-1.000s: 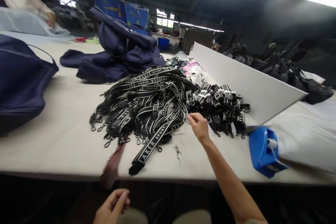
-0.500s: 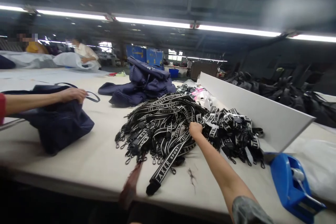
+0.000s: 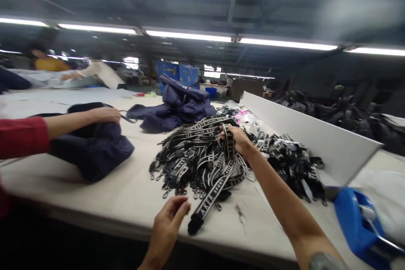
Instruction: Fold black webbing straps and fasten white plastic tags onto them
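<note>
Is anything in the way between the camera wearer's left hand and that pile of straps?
Nothing visible is: one black strap end lies just right of the left hand, at the near side of the strap pile. The right hand holds a length of strap farther off.

The right forearm (image 3: 278, 194), bare, slants in across the near edge of the bench (image 3: 139, 196), the right hand (image 3: 239, 140) closed in a grip. The left hand (image 3: 167, 224) is at that edge, fingers loosely curled, thumb slightly apart.
</note>
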The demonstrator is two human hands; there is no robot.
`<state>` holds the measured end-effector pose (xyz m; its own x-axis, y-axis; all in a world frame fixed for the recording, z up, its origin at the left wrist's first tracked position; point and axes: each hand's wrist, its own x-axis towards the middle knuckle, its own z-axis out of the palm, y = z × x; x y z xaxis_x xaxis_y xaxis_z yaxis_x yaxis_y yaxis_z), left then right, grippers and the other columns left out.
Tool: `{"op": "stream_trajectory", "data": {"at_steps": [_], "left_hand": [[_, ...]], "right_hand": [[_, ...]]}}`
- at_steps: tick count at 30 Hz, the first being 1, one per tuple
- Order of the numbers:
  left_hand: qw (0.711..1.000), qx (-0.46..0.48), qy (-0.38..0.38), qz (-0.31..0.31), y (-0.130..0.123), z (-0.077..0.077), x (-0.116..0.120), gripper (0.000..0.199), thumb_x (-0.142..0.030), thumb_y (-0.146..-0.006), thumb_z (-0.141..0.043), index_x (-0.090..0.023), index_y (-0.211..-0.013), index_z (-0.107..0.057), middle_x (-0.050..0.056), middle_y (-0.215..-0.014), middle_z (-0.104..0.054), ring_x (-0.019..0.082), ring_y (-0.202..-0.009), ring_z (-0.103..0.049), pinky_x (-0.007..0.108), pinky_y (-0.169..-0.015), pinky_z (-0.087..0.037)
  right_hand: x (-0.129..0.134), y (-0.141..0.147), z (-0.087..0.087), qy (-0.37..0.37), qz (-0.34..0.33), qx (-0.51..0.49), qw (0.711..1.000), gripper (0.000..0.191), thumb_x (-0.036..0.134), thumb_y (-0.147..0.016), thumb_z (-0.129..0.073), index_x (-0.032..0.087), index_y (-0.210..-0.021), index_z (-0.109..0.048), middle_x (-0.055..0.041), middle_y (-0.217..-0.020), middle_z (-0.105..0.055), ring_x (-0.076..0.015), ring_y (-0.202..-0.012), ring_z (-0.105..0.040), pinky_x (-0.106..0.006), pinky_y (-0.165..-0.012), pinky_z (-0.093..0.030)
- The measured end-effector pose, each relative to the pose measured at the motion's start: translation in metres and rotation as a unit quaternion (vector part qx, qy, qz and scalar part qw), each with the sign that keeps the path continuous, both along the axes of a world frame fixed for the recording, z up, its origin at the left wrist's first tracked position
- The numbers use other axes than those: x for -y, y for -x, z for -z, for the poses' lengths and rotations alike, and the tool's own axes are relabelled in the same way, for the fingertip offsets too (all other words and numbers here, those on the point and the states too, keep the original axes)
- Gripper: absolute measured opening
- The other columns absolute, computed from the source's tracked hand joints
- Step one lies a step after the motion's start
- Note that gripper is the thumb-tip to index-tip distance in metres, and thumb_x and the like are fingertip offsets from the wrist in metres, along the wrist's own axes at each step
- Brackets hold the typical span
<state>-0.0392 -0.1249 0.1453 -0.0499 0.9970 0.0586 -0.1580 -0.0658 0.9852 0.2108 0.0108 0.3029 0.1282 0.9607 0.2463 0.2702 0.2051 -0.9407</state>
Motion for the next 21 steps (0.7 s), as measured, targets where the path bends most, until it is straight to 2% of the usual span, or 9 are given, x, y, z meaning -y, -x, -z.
{"op": "stream_trajectory", "data": {"at_steps": [2,4,6,7,9,13,17,19,21], "left_hand": [[0.996,0.043,-0.045,0.061,-0.021,-0.04,-0.035,0.054,-0.06,-0.077,-0.065,-0.015,-0.108,-0.063,0.01,-0.101,-0.07,0.02,-0.097,-0.063,0.031,-0.093,-0.048],[0.99,0.034,-0.041,0.13,-0.04,-0.073,-0.07,0.051,-0.061,-0.082,-0.056,-0.015,-0.103,-0.064,0.009,-0.105,-0.067,0.018,-0.097,-0.062,0.031,-0.092,-0.048],[0.99,0.007,-0.015,0.142,-0.053,-0.092,-0.104,0.048,-0.057,-0.085,-0.05,-0.012,-0.08,-0.066,0.007,-0.08,-0.066,0.017,-0.077,-0.062,0.032,-0.077,-0.053],[0.992,-0.008,0.006,0.129,-0.058,-0.096,-0.117,0.046,-0.053,-0.086,-0.049,-0.012,-0.07,-0.062,0.004,-0.068,-0.061,0.015,-0.065,-0.059,0.032,-0.071,-0.053],[0.992,-0.044,0.044,0.108,-0.066,-0.094,-0.134,0.035,-0.039,-0.083,-0.055,-0.014,-0.058,-0.057,0.0,-0.057,-0.054,0.013,-0.054,-0.052,0.032,-0.066,-0.051],[0.984,-0.126,0.089,0.09,-0.074,-0.074,-0.131,0.028,-0.031,-0.069,-0.07,-0.017,-0.049,-0.056,-0.002,-0.052,-0.051,0.014,-0.053,-0.05,0.034,-0.066,-0.05],[0.976,-0.17,0.085,0.103,-0.07,-0.069,-0.115,0.028,-0.03,-0.048,-0.085,-0.018,-0.057,-0.061,-0.003,-0.058,-0.055,0.015,-0.061,-0.053,0.03,-0.067,-0.049],[0.981,-0.135,0.085,0.112,-0.068,-0.078,-0.111,0.025,-0.03,-0.054,-0.083,-0.017,-0.061,-0.062,-0.004,-0.06,-0.058,0.013,-0.058,-0.053,0.028,-0.062,-0.048],[0.988,-0.048,0.075,0.124,-0.069,-0.096,-0.109,0.019,-0.026,-0.06,-0.079,-0.016,-0.066,-0.064,-0.003,-0.061,-0.061,0.011,-0.055,-0.054,0.026,-0.059,-0.048]], "right_hand": [[0.011,0.028,0.011,-0.004,-0.047,-0.012,0.999,0.054,0.058,-0.094,-0.04,0.012,-0.105,-0.065,-0.0097,-0.078,-0.072,-0.0176,-0.06,-0.064,-0.028,-0.055,-0.051],[0.018,0.048,0.034,0.009,-0.069,0.045,0.997,0.059,0.068,-0.087,-0.044,0.014,-0.095,-0.067,-0.0085,-0.07,-0.07,-0.0224,-0.058,-0.064,-0.034,-0.057,-0.053],[0.017,0.056,0.064,-0.032,-0.091,0.136,0.986,0.059,0.069,-0.084,-0.046,0.017,-0.095,-0.07,-0.0124,-0.091,-0.074,-0.0311,-0.09,-0.069,-0.043,-0.087,-0.053],[0.014,0.056,0.08,-0.031,-0.088,0.15,0.984,0.058,0.069,-0.084,-0.043,0.02,-0.101,-0.07,-0.013,-0.106,-0.073,-0.0338,-0.107,-0.065,-0.046,-0.099,-0.047],[0.006,0.053,0.108,-0.018,-0.085,0.139,0.987,0.059,0.067,-0.085,-0.04,0.022,-0.107,-0.069,-0.0138,-0.119,-0.069,-0.0347,-0.126,-0.054,-0.047,-0.111,-0.037],[0.008,0.048,0.144,-0.009,-0.088,0.106,0.99,0.06,0.065,-0.078,-0.047,0.02,-0.114,-0.067,-0.0147,-0.119,-0.069,-0.0349,-0.128,-0.053,-0.045,-0.113,-0.037],[0.028,0.053,0.148,0.0,-0.092,0.149,0.985,0.076,0.064,-0.068,-0.058,0.013,-0.125,-0.059,-0.0179,-0.109,-0.072,-0.0394,-0.117,-0.06,-0.047,-0.098,-0.05],[0.038,0.054,0.142,-0.006,-0.063,0.159,0.985,0.091,0.064,-0.066,-0.06,0.01,-0.138,-0.048,-0.0193,-0.112,-0.07,-0.0402,-0.115,-0.061,-0.049,-0.094,-0.051],[0.048,0.051,0.133,-0.008,-0.017,0.144,0.989,0.102,0.066,-0.065,-0.062,0.015,-0.149,-0.033,-0.0177,-0.116,-0.069,-0.0393,-0.111,-0.064,-0.05,-0.092,-0.052]]}}
